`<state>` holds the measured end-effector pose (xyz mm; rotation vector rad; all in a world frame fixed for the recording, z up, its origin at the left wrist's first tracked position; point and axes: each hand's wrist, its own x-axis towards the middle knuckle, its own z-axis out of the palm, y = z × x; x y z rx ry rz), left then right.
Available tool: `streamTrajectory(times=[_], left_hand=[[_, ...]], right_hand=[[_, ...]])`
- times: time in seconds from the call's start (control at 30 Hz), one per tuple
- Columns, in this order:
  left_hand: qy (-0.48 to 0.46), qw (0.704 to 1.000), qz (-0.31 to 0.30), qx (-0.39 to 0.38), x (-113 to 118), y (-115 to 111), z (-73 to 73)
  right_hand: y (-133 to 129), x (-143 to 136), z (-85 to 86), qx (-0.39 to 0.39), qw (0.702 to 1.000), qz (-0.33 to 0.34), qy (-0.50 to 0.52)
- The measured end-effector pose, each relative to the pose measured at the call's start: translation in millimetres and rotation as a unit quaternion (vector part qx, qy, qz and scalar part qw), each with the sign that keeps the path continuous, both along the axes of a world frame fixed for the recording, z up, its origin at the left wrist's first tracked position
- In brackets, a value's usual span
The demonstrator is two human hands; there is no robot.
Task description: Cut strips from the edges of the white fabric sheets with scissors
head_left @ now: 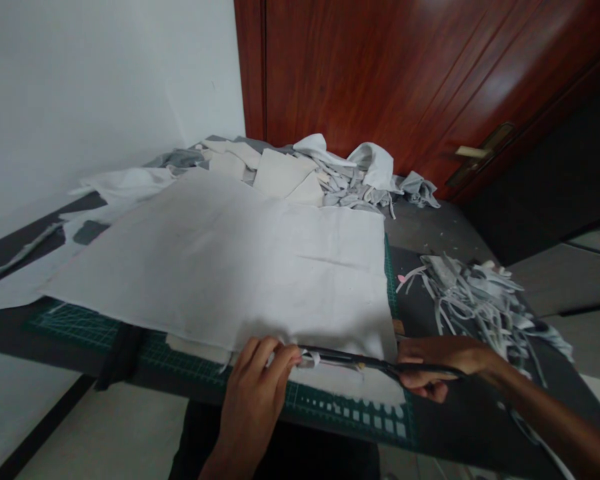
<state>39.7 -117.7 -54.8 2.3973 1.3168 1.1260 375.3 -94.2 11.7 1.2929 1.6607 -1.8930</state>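
A large sheet of white fabric (220,253) lies over a green cutting mat (75,325). My right hand (437,363) is wrapped round the handles of long black scissors (347,357), whose blades point left along the fabric's near edge. At the blade tips, my left hand (260,377) pinches the fabric edge between thumb and fingers. A narrow curled strip (314,361) of white cloth stands beside those fingertips. Below the blades, a paler piece of cloth (340,385) rests on the mat. Whether the strip is fully separate from the sheet I cannot tell.
Scraps of cream and grey cloth (285,175) are heaped along the back by the wooden door (360,73). To the right sits a tangled pile of thin offcuts (473,293). A black object (123,353) hangs over the dark table's front edge at left.
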Motion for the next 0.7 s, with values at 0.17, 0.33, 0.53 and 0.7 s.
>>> streamTrajectory(times=[0.17,0.33,0.53,0.7], left_hand=[[0.005,0.999,-0.011,0.029,-4,1,2.7],[-0.003,1.0,-0.018,0.021,-5,1,4.3],[-0.012,0.999,-0.014,0.034,-4,-1,3.1],[-0.024,0.998,0.007,0.059,-3,-2,0.4]], right_hand=[[2,4,-3.7,-0.017,0.999,0.024,0.035],[6,2,-7.5,-0.03,0.998,0.033,0.053],[10,-7,-4.6,-0.017,0.998,0.034,0.057],[12,-10,-0.4,-0.008,0.998,0.044,0.043]])
